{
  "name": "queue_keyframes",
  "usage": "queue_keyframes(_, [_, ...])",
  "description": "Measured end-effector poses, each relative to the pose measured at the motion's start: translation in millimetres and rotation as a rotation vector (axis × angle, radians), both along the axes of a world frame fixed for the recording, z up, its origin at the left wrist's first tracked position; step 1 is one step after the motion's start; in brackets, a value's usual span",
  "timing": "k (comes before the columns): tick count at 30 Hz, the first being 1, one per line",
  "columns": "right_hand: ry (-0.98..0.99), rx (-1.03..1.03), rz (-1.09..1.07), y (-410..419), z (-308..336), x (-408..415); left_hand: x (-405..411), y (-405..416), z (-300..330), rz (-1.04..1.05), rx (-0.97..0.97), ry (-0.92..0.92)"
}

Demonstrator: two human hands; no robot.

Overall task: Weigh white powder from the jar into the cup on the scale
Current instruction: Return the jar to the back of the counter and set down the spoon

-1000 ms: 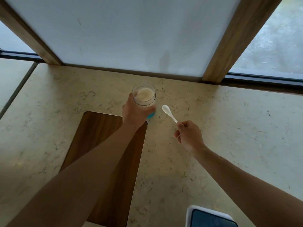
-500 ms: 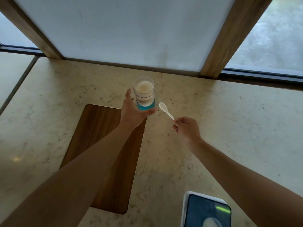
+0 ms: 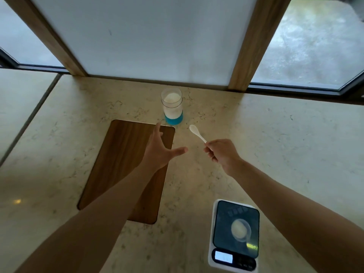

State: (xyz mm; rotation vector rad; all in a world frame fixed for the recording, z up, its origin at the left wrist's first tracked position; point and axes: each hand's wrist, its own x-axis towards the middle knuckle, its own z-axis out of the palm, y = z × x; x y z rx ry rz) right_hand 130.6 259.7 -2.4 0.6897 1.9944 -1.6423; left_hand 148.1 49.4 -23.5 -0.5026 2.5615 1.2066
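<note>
Blue-based clear jar (image 3: 172, 107) of white powder, upright, lidless, unheld.

Light is soft and dim from where I sit, all daylight from the windows (image 3: 307, 42) at the far side; the frosted panel (image 3: 145, 36) between them glows evenly. The counter (image 3: 275, 138) reads a muted yellow. A small bright glint sits on it at the near left. My arms throw only faint, diffuse shadows. The scale (image 3: 235, 233) plate mirrors the windows, so the cup (image 3: 240, 229) on it looks washed out, and the lit display is too blurred to read. The left hand (image 3: 159, 152) is slightly smeared. Wide-angle bending bows the wooden posts and counter edges outward toward the corners. The jar (image 3: 172, 105) is reasonably sharp.
</note>
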Motion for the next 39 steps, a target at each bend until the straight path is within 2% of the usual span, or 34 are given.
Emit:
queue_keyframes(7, [0.031, -0.006, -0.021, 18.5, 19.7, 57.2, 59.5, 10.0, 30.0, -0.163, 0.056, 0.030])
queue_keyframes(12, [0.092, 0.037, -0.058, 45.9, 24.2, 101.1, 97.8, 20.9, 41.5, -0.202, 0.125, 0.047])
queue_keyframes(21, [0.126, 0.027, -0.174, 101.5, 13.0, 184.5, 161.3, 47.8, 33.8, -0.288, 0.136, 0.013])
queue_keyframes(26, [0.173, 0.134, -0.187, 133.7, -2.0, 225.0, 186.5, 61.0, 18.3, -0.306, 0.100, 0.008])
queue_keyframes(39, [0.007, 0.326, -0.182, 162.5, -54.2, 297.6, 236.5, 82.5, -5.7, -0.348, 0.046, -0.055])
